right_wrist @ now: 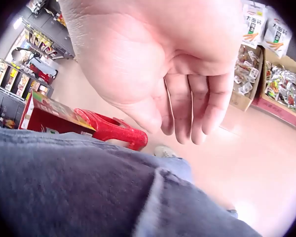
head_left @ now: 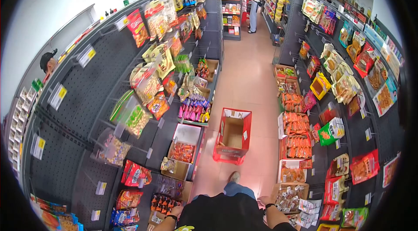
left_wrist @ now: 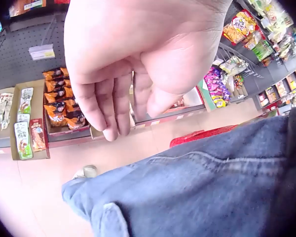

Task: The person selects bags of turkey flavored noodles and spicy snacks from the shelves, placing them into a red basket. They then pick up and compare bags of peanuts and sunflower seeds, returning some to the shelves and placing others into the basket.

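Observation:
My left hand (left_wrist: 133, 64) hangs beside my jeans with its fingers loosely bent and nothing in it. In the head view the left hand (head_left: 176, 210) is low, near a box of orange-and-black snack packs (head_left: 164, 204). The right hand (right_wrist: 163, 69) also hangs loosely curled and holds nothing; in the right wrist view, boxes of small packets (right_wrist: 282, 84) lie beyond it. On the aisle floor ahead stands an open cardboard box (head_left: 235, 130) with red sides, on a red base (head_left: 228, 158). Bare cardboard shows inside it.
Shelving with hanging snack bags runs along the left (head_left: 150, 78) and right (head_left: 344, 74). Boxes of wrapped snacks (head_left: 296, 123) line the lower right shelf. A person (head_left: 254, 4) stands far down the aisle, and another person's capped head (head_left: 48, 62) shows behind the left shelf.

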`<state>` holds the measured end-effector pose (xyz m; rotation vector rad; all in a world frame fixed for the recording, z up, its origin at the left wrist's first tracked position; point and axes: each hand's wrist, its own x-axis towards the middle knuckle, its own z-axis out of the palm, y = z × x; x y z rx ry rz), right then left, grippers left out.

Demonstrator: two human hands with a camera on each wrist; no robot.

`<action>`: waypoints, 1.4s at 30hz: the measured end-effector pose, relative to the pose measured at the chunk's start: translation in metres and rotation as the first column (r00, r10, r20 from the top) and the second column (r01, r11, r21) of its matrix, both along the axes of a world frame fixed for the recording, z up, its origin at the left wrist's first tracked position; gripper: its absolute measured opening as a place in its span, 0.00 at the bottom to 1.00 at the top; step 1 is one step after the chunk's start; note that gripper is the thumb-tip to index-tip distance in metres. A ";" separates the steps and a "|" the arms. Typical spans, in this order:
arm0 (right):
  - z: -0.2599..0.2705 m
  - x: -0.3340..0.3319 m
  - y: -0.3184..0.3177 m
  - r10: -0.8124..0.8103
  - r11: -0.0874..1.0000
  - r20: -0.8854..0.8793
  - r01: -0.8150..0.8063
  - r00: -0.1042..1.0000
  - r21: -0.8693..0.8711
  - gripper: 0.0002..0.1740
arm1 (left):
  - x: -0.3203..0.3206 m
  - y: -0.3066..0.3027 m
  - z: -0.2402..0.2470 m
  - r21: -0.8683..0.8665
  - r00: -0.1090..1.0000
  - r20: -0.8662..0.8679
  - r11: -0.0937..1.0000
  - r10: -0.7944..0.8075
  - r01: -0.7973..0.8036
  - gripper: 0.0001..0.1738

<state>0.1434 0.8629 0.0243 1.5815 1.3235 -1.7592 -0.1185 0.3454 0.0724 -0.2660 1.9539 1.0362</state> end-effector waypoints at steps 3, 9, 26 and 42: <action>-0.003 -0.030 0.048 -0.100 0.993 -0.140 0.108 0.985 0.050 0.13 | -0.005 0.032 0.001 0.164 0.992 0.107 0.983 0.062 -0.079 0.16; 0.047 -0.071 0.110 -0.266 0.939 -0.309 0.317 0.913 0.131 0.11 | -0.085 0.093 -0.048 0.121 0.966 -0.146 0.965 -0.215 0.233 0.14; -0.061 0.029 0.049 -0.424 0.881 0.009 0.414 0.906 -0.230 0.08 | -0.160 0.190 -0.005 0.064 0.983 0.172 0.996 -0.067 0.057 0.13; 0.014 -0.139 0.177 -0.171 0.985 -0.046 0.172 0.984 0.015 0.11 | -0.175 0.183 -0.095 0.074 0.964 -0.155 0.971 -0.214 0.228 0.16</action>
